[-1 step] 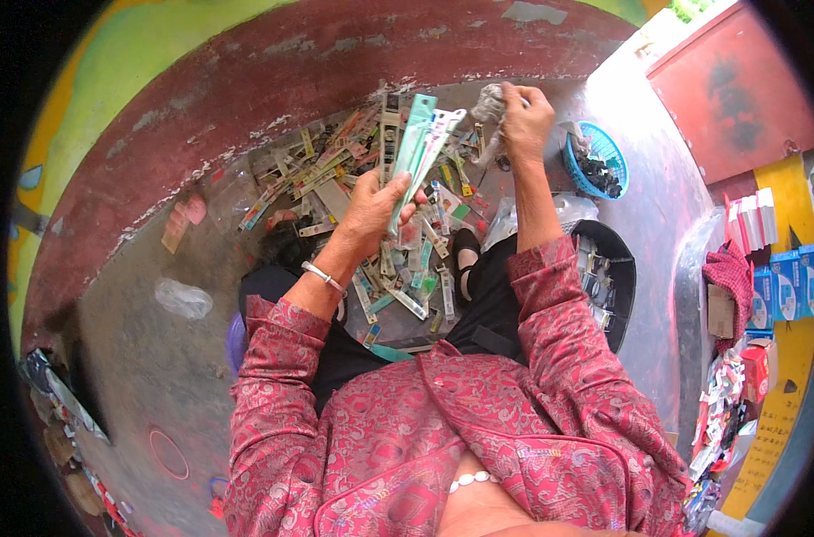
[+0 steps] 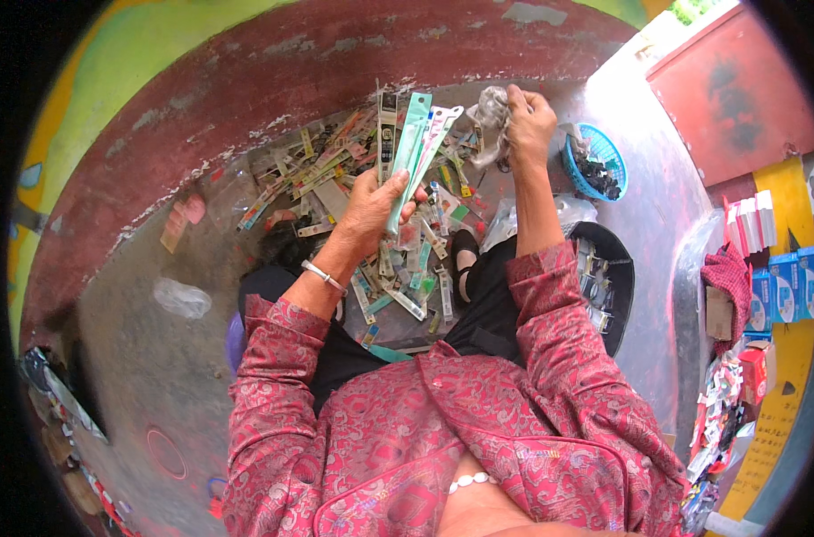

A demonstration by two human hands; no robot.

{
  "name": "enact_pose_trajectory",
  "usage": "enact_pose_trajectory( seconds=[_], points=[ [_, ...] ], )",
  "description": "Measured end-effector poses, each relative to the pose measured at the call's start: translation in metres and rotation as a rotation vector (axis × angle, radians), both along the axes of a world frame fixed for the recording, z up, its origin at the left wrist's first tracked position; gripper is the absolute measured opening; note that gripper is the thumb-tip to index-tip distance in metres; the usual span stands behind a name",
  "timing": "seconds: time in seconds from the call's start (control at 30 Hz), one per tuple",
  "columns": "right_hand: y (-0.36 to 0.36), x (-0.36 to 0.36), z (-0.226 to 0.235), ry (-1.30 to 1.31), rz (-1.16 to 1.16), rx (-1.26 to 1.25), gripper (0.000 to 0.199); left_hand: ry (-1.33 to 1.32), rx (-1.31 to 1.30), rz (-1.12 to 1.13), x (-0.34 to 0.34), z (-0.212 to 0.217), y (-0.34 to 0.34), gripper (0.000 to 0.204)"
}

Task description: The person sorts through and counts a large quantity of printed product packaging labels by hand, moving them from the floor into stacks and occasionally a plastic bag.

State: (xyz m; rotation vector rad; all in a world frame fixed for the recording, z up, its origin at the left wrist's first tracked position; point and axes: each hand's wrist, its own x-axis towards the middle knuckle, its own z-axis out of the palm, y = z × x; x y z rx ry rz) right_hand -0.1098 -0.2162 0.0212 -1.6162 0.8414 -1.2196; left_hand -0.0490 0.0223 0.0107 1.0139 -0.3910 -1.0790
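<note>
My left hand is closed round a fan of long, flat strips with holes at their tops. Among them are a black strip, a mint-green strip and a white one with pink marks. Raised to the right, my right hand pinches a crumpled greyish clear plastic bag. Below both hands, a loose heap of similar strips in many colours covers the floor in front of my feet.
A blue basket with dark bits inside stands at the right. Beside my right leg is a black tub of small items. A clear plastic bag lies on the left floor. Blue boxes line the far right; a red wall curves behind.
My right hand and the crumpled bag have shifted slightly, and more of the bag shows. In my left hand, the black strip stands out more clearly at the fan's left.
</note>
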Motion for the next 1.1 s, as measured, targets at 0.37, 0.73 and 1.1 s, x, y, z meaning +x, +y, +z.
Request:
enact_pose_trajectory(
  seconds=[0.37, 0.73, 1.1],
  points=[
    [0.068, -0.009, 0.033, 0.223, 1.149, 0.523, 0.047, 0.301, -0.231, -0.277, 0.005, 0.000, 0.005, 0.033],
    [0.075, -0.001, 0.028, 0.192, 0.985, 0.620, 0.023, 0.276, -0.092, -0.226, 0.005, -0.003, -0.001, 0.036],
    [0.068, 0.000, 0.025, 0.276, 0.837, 0.488, 0.027, -0.090, -0.052, -0.241, 0.007, -0.006, -0.004, 0.021]
  ],
)
